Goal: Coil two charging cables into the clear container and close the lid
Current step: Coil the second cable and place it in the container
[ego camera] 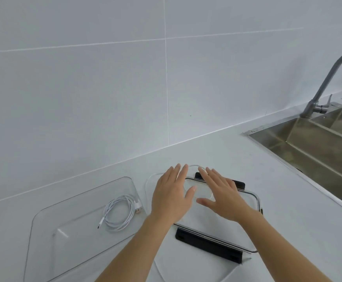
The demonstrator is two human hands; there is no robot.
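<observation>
Both hands, left (171,197) and right (224,197), lie spread flat on the lid (206,218). Left of the lid, one coiled cable (118,213) sits on a clear tray (74,202); the other (148,182) loops outside the lid's edge. Pressing now risks pinching it and leaving both cables out.

coiled cable (119,213) — white, one plug tip dark | tray (80,202) under it — clear, colourless | container lid (223,218) — clear, black clasps (208,246) | loose cable (148,180) — white | counter (237,155) and wall tiles (84,88) — plain pale grey-white | sink (312,143) — brushed steel grey
</observation>
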